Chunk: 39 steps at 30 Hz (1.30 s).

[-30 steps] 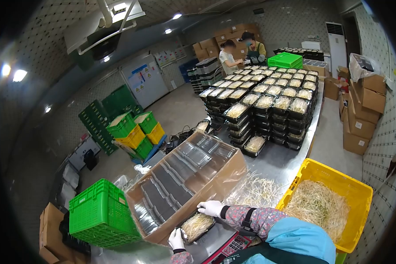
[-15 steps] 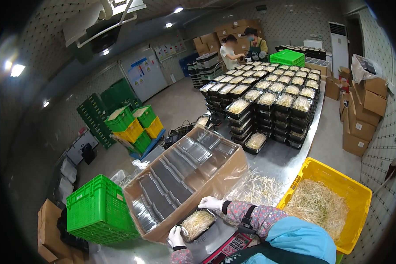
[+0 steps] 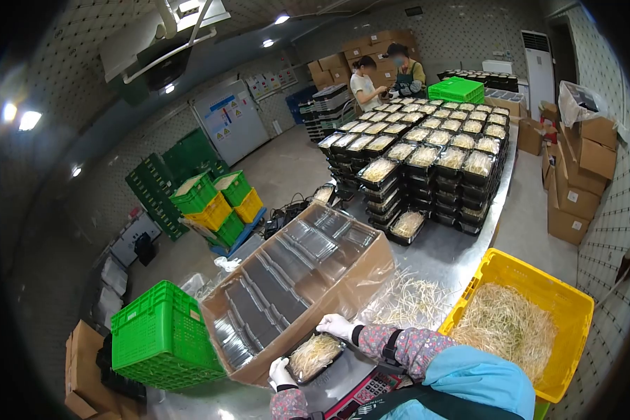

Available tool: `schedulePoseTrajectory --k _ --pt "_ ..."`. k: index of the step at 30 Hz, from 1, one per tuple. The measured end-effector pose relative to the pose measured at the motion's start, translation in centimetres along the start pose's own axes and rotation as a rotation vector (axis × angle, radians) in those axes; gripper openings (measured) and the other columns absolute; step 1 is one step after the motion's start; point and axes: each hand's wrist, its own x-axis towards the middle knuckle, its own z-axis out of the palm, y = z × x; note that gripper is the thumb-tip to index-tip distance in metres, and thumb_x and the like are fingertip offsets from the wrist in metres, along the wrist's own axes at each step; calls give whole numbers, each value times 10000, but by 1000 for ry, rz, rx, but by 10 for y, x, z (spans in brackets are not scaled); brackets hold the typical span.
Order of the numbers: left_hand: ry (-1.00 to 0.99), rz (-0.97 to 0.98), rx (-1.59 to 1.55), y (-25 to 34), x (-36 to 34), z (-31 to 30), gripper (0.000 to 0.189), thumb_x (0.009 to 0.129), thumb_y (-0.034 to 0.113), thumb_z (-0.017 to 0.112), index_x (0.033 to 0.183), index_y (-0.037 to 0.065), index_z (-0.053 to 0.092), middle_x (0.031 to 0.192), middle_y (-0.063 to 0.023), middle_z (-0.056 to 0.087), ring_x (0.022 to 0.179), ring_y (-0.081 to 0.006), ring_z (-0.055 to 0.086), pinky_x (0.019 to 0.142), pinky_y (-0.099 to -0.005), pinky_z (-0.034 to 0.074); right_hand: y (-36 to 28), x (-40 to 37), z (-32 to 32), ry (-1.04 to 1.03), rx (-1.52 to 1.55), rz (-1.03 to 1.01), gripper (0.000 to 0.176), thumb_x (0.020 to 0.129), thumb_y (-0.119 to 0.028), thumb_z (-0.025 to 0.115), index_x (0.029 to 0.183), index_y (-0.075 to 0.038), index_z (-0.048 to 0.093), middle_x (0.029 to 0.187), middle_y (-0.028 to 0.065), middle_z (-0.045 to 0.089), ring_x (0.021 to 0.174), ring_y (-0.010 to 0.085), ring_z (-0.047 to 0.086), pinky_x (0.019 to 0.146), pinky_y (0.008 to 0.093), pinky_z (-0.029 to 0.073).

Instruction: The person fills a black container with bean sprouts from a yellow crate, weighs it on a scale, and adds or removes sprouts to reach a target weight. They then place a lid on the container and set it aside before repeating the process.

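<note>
A black plastic tray of bean sprouts (image 3: 313,355) with a clear lid lies in front of me, on the scale with a red keypad panel (image 3: 367,393). My left hand (image 3: 281,373), in a white glove, is closed on the tray's left end. At its far right corner, my right hand (image 3: 337,326), gloved too, has its fingers closed on the edge. Right behind the tray stands an open cardboard box (image 3: 322,297) packed with stacked clear plastic lids (image 3: 273,290).
A yellow crate (image 3: 574,329) of loose sprouts stands at right, with stray sprouts (image 3: 413,301) on the metal table (image 3: 462,262). Stacks of filled trays (image 3: 427,157) cover the far table. A green crate (image 3: 164,336) sits at left. Two people (image 3: 385,77) stand at the back.
The view has shifted very slightly. Both hands stay at the tray's ends in almost the same places, and the tray has hardly moved.
</note>
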Motion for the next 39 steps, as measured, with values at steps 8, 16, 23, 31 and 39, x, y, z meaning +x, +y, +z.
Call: schedulePoseTrajectory --k 8,16,23,31,39 --pt "-322 -365 140 60 -76 -17 201 935 201 591 1059 43 605 818 -62 646 745 -192 672 579 -329 552 -83 -90 -45 -358 -370 285 460 810 -446 745 938 -47 555 752 39 616 581 152 614 471 303 504" --pt "-240 -503 -306 9 -85 -37 168 907 160 590 1003 23 571 906 -152 654 881 -330 663 767 -479 565 -41 -94 -38 -387 208 443 241 896 -207 679 970 -70 495 807 92 678 666 191 688 512 320 577" --pt "-141 -440 -184 17 -84 -23 147 905 132 583 1016 36 570 839 -147 650 786 -308 671 668 -474 583 -46 -102 -32 -280 258 425 204 880 -152 687 878 -70 501 767 92 680 610 177 674 467 311 559" --pt "-83 -334 -178 -3 -77 -23 117 869 70 582 977 25 572 773 -130 639 656 -284 651 601 -462 585 -24 -97 -21 -169 302 338 237 863 -110 683 823 -101 450 724 89 656 542 168 636 412 308 523" --pt "-1 79 504 8 -68 -23 385 826 135 689 1136 -23 526 1048 -188 618 943 -330 633 868 -448 527 -95 -116 -39 -153 -490 71 332 885 -345 679 941 -62 517 779 107 665 630 200 667 539 345 542"
